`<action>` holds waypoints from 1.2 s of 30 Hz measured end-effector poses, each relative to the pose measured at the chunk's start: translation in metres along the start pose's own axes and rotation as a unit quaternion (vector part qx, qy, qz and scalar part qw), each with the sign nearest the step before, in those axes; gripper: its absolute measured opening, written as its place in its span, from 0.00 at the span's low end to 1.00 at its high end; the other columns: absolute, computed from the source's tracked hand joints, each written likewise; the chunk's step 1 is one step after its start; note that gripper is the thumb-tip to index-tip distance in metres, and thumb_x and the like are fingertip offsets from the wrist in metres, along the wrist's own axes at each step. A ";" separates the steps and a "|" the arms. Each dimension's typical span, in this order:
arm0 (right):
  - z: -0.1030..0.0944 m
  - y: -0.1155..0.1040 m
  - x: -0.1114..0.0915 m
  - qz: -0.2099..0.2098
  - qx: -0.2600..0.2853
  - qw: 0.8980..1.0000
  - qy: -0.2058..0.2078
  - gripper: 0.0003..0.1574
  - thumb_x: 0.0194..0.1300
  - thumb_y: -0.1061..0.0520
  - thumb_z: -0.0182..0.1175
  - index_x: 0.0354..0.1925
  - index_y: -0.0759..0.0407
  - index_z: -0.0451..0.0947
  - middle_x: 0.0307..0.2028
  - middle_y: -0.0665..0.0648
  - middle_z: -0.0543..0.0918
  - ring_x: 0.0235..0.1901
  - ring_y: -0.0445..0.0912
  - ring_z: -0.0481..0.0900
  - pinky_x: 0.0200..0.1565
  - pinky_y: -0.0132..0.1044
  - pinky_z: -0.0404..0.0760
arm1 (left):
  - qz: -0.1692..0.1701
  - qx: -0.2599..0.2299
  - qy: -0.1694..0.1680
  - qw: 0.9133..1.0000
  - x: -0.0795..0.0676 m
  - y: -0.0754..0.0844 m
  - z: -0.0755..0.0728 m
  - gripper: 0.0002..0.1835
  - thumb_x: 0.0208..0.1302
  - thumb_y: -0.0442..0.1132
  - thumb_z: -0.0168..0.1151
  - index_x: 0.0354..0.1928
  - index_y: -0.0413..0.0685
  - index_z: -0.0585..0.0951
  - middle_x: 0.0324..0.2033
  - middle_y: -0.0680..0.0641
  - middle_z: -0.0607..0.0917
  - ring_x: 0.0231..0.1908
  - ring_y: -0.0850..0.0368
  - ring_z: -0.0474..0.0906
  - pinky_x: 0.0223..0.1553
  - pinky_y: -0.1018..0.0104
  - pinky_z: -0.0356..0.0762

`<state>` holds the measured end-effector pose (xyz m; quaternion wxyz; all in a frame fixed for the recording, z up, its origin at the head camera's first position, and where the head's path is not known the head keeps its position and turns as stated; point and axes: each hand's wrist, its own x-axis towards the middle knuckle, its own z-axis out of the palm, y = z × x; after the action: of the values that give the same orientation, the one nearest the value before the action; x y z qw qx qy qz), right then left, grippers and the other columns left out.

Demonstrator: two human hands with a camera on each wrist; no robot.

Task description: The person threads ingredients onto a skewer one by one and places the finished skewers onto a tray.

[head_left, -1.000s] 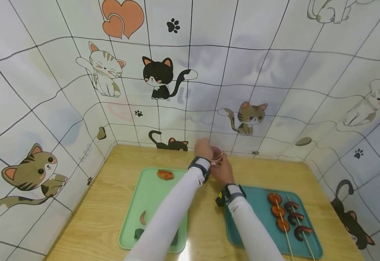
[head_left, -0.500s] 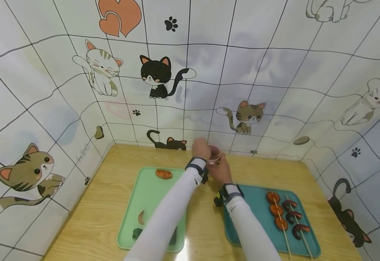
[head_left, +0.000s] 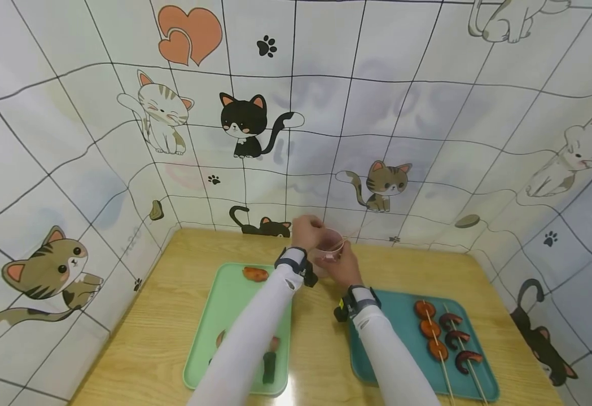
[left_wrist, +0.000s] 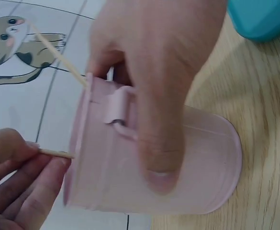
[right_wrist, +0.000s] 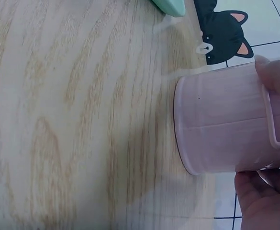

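Observation:
A pink metal bucket [left_wrist: 207,163] with a small wire handle [left_wrist: 125,129] is at the back of the table, near the wall. My right hand [head_left: 343,266] grips its side, its thumb lying along the wall in the left wrist view. At the bucket's mouth my left hand [head_left: 308,231] pinches a thin wooden stick [left_wrist: 56,153] between thumb and fingers; its far end passes behind the rim. A second wooden stick [left_wrist: 58,57] pokes out over the rim near my right hand's fingers. The bucket's contents are mostly hidden.
On the left, a green tray [head_left: 224,304] bears a brown food piece [head_left: 255,274], a dark green piece [head_left: 269,366] and other bits, partly under my left sleeve. A teal tray [head_left: 392,327] on the right holds round slices [head_left: 430,328] and curled tentacle pieces [head_left: 455,338] on skewers.
My left hand has shifted slightly left away from the bucket's mouth, and the left forearm now uncovers the dark green piece on the green tray. The right hand keeps its grip on the bucket.

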<state>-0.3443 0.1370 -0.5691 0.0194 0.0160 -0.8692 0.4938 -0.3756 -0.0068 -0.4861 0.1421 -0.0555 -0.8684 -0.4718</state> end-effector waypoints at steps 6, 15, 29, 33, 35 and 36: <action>0.000 0.000 0.001 -0.013 -0.003 1.000 -0.004 0.71 0.49 0.32 0.79 0.75 0.61 0.53 0.70 0.67 0.71 0.67 0.61 0.75 0.63 0.56 0.81 | 0.005 -0.051 0.001 0.999 -0.001 0.002 -0.018 0.05 0.62 0.35 0.67 0.36 0.44 0.90 0.34 0.47 0.92 0.38 0.54 0.88 0.38 0.65 0.86; -0.013 -0.015 -0.007 -0.002 -0.022 0.999 -0.026 0.66 0.54 0.38 0.77 0.75 0.61 0.52 0.71 0.67 0.69 0.71 0.62 0.70 0.69 0.60 0.74 | -0.015 -0.148 0.004 0.989 -0.004 0.011 -0.041 0.06 0.67 0.36 0.67 0.42 0.43 0.89 0.36 0.43 0.91 0.37 0.52 0.90 0.40 0.65 0.89; -0.048 -0.034 -0.059 0.029 0.037 0.999 -0.024 0.67 0.62 0.32 0.69 0.81 0.54 0.43 0.78 0.63 0.60 0.76 0.59 0.62 0.75 0.57 0.66 | -0.055 -0.403 -0.002 0.914 -0.043 0.020 -0.086 0.11 0.65 0.30 0.69 0.46 0.30 0.83 0.39 0.41 0.89 0.38 0.53 0.89 0.46 0.56 0.89; -0.054 -0.044 -0.086 0.009 0.064 0.997 -0.037 0.59 0.67 0.35 0.66 0.80 0.55 0.48 0.76 0.62 0.65 0.75 0.59 0.64 0.75 0.56 0.66 | -0.069 -0.452 -0.009 0.889 -0.066 0.016 -0.092 0.13 0.65 0.28 0.68 0.47 0.26 0.81 0.36 0.46 0.88 0.37 0.56 0.89 0.47 0.54 0.89; -0.056 -0.049 -0.100 -0.008 0.077 0.996 -0.051 0.54 0.69 0.36 0.65 0.78 0.56 0.52 0.74 0.63 0.68 0.74 0.59 0.67 0.74 0.56 0.68 | -0.075 -0.469 -0.015 0.880 -0.078 0.013 -0.093 0.13 0.65 0.27 0.68 0.48 0.25 0.79 0.35 0.47 0.88 0.37 0.56 0.89 0.47 0.53 0.89; -0.056 -0.052 -0.106 -0.014 0.083 0.995 -0.060 0.52 0.69 0.36 0.64 0.78 0.55 0.53 0.73 0.63 0.70 0.73 0.59 0.69 0.73 0.57 0.69 | -0.078 -0.478 -0.018 0.875 -0.084 0.012 -0.093 0.13 0.65 0.27 0.68 0.48 0.25 0.79 0.35 0.47 0.88 0.37 0.55 0.89 0.47 0.52 0.89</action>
<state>-0.2350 0.1591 -0.5009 -0.0278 0.0592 -0.8245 0.5620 -0.2744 -0.0749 -0.4539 0.0454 -0.0571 -0.5409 -0.8379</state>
